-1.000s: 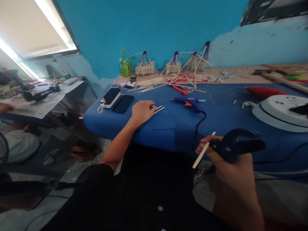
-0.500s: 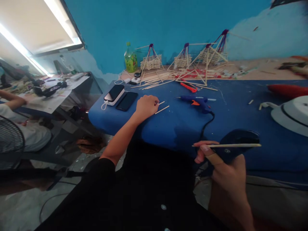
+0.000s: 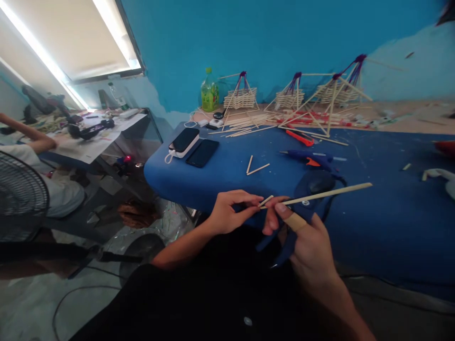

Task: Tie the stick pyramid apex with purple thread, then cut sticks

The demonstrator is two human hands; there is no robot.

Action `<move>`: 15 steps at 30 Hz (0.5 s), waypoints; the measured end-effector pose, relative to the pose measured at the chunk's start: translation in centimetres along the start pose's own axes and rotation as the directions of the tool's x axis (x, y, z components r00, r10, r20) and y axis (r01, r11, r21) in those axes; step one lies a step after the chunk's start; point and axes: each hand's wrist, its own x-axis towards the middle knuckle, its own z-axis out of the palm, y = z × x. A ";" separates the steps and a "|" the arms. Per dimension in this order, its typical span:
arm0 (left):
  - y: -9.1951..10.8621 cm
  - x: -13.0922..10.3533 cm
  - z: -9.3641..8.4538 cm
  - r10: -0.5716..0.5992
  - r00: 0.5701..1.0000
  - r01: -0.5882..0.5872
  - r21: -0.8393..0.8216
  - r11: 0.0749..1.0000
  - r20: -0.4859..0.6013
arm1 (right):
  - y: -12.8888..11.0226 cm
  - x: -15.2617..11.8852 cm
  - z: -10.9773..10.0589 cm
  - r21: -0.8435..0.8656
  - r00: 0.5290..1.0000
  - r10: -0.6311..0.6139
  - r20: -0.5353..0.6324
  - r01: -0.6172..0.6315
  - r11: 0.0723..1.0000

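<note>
My left hand pinches a short thin wooden stick against the near end of a longer one. That long stick is in my right hand, between thumb and fingers, slanting up to the right. The same hand also holds a blue-handled, plier-like tool with a round pivot and a broad dark head; my fingers partly hide it. A tan strip wraps my right thumb. Beyond my hands, two short sticks form a V on the blue tabletop.
A blue glue gun and an orange-red cutter lie farther back. Phones, loose sticks, a green bottle and stick models stand or lie around. Left are a fan and another person's arm.
My left hand has left the tabletop sticks and come toward me to meet my right hand, which moved left with the long stick and tool. The two short sticks now touch in a V.
</note>
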 end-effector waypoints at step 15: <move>0.6 4.2 -3.8 0.084 0.996 -0.084 0.036 0.996 0.006 | -2.2 3.5 1.5 -0.199 0.984 -0.126 0.125 0.149 0.969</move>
